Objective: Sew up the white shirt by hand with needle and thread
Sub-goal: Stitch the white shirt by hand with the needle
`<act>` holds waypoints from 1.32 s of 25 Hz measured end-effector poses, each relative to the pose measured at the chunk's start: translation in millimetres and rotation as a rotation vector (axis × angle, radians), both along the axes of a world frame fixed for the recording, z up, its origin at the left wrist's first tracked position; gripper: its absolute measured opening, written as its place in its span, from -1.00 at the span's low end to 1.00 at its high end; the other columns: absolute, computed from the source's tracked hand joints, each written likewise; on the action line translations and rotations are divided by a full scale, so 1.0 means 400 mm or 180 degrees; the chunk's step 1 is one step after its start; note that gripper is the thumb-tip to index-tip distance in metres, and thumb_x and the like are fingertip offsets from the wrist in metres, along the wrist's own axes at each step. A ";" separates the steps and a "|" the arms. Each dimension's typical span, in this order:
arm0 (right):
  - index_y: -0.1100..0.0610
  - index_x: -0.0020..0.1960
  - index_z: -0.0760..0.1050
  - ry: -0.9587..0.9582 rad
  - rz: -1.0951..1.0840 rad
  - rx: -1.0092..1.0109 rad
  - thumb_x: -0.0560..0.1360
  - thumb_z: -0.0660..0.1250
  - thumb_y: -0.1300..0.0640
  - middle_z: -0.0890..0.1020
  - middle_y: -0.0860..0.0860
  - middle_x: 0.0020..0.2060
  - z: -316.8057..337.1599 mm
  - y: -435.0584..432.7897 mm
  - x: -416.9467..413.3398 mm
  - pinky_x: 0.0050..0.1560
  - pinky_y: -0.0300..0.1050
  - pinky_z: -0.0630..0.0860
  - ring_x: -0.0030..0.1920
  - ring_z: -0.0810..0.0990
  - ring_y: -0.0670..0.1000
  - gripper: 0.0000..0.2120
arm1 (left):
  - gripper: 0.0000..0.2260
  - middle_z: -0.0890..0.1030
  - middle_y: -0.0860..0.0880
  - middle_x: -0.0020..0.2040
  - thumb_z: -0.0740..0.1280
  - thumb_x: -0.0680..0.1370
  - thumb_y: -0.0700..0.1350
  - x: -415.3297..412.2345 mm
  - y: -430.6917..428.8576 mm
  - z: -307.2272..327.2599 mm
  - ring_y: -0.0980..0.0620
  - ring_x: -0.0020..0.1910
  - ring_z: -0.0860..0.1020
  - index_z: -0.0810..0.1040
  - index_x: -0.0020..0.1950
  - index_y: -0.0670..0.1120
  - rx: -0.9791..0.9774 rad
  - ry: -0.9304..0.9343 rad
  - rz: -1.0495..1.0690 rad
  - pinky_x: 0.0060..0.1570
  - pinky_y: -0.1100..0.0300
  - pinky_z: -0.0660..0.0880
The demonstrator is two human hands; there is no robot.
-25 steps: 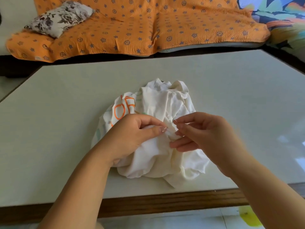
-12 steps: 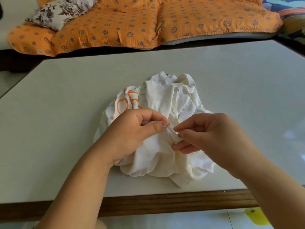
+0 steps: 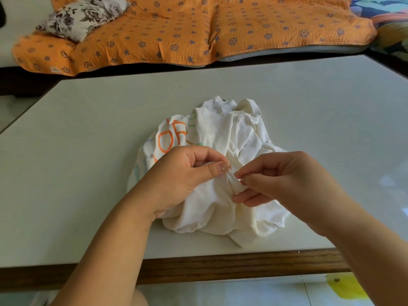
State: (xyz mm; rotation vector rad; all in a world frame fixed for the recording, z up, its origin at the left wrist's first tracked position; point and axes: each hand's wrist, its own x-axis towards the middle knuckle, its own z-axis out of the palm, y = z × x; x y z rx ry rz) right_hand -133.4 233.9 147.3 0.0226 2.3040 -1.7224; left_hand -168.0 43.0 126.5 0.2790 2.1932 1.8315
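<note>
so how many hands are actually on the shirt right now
2. The left hand pinches a fold near the middle of the white shirt; the right hand meets that fold from the right, pinching what looks like the needle, its lower fingers touching the cloth.

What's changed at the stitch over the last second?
The right hand, pinching what looks like the needle, edged left toward the thumb of the left hand. Nothing was taken up or let go. The left hand still pinches the white shirt, bunched where it was on the table.
</note>
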 end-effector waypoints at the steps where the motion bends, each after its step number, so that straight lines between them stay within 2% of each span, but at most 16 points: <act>1: 0.12 -0.14 0.68 -0.0007 0.0013 -0.0054 0.48 0.36 0.31 0.72 0.09 -0.34 0.000 0.000 -0.001 -0.12 -0.17 0.66 -0.25 0.73 0.03 -0.84 | -0.87 0.69 0.08 -0.21 0.42 0.36 0.00 0.000 0.000 0.000 0.24 -0.14 0.62 0.68 -0.14 0.00 0.0026 -0.0029 -0.0009 -0.09 0.41 0.48; 10: 0.19 -0.13 0.67 -0.0158 0.0145 -0.0577 0.49 0.37 0.32 0.72 0.19 -0.27 -0.008 0.002 -0.013 -0.09 -0.07 0.68 -0.19 0.73 0.16 -0.88 | -0.86 0.69 0.08 -0.21 0.42 0.35 -0.06 -0.007 -0.005 -0.004 0.24 -0.13 0.62 0.67 -0.14 -0.06 0.0282 -0.0241 -0.0030 -0.11 0.42 0.49; 16: 0.20 -0.12 0.67 -0.0120 0.0108 -0.0792 0.47 0.38 0.28 0.71 0.19 -0.26 -0.024 -0.005 -0.011 -0.19 -0.10 0.68 -0.21 0.73 0.16 -0.91 | -0.90 0.68 0.04 -0.21 0.44 0.33 -0.06 -0.006 0.000 -0.011 0.18 -0.14 0.63 0.68 -0.19 -0.03 0.0471 -0.0326 -0.0095 -0.11 0.37 0.51; 21: 0.16 -0.10 0.68 -0.0135 -0.0066 -0.0608 0.48 0.39 0.20 0.69 0.22 -0.28 -0.035 -0.014 -0.014 -0.27 -0.12 0.66 -0.33 0.69 0.11 -0.91 | -0.90 0.68 0.04 -0.22 0.43 0.35 -0.10 -0.008 0.004 -0.018 0.18 -0.15 0.63 0.65 -0.17 -0.06 0.0533 -0.0277 0.0000 -0.10 0.37 0.51; 25: 0.14 0.01 0.57 -0.0028 -0.0086 -0.0536 0.56 0.32 0.21 0.70 0.15 -0.31 -0.035 -0.025 -0.006 -0.25 -0.17 0.65 -0.31 0.71 0.07 -0.93 | -0.91 0.68 -0.01 -0.23 0.45 0.34 -0.07 -0.006 0.023 -0.024 0.12 -0.17 0.64 0.67 -0.20 -0.03 0.0681 -0.0380 0.0030 -0.11 0.31 0.53; 28: 0.04 0.08 0.48 0.0256 -0.0113 -0.0406 0.60 0.26 0.19 0.70 0.08 -0.30 -0.036 -0.041 0.006 -0.18 -0.14 0.66 -0.28 0.71 0.02 -0.90 | -0.89 0.69 -0.06 -0.21 0.45 0.36 -0.07 -0.004 0.033 -0.032 0.07 -0.15 0.65 0.67 -0.16 -0.06 0.0696 -0.0406 0.0187 -0.07 0.25 0.55; 31: -0.05 0.03 0.45 0.0672 -0.0172 -0.0023 0.59 0.27 0.07 0.70 -0.02 -0.28 -0.053 -0.057 0.010 -0.17 -0.17 0.64 -0.30 0.69 -0.08 -0.95 | -0.88 0.69 -0.06 -0.19 0.44 0.39 -0.09 -0.003 0.042 -0.037 0.07 -0.13 0.65 0.66 -0.11 -0.10 0.0611 -0.0336 0.0331 0.00 0.21 0.55; 33: -0.06 -0.01 0.46 0.0798 -0.0306 0.0066 0.60 0.26 0.09 0.69 -0.07 -0.30 -0.065 -0.061 0.004 -0.21 -0.21 0.62 -0.34 0.68 -0.10 -0.94 | -0.87 0.70 -0.07 -0.17 0.43 0.40 -0.10 -0.002 0.048 -0.038 0.08 -0.11 0.65 0.67 -0.10 -0.10 0.0633 -0.0377 0.0432 0.01 0.22 0.56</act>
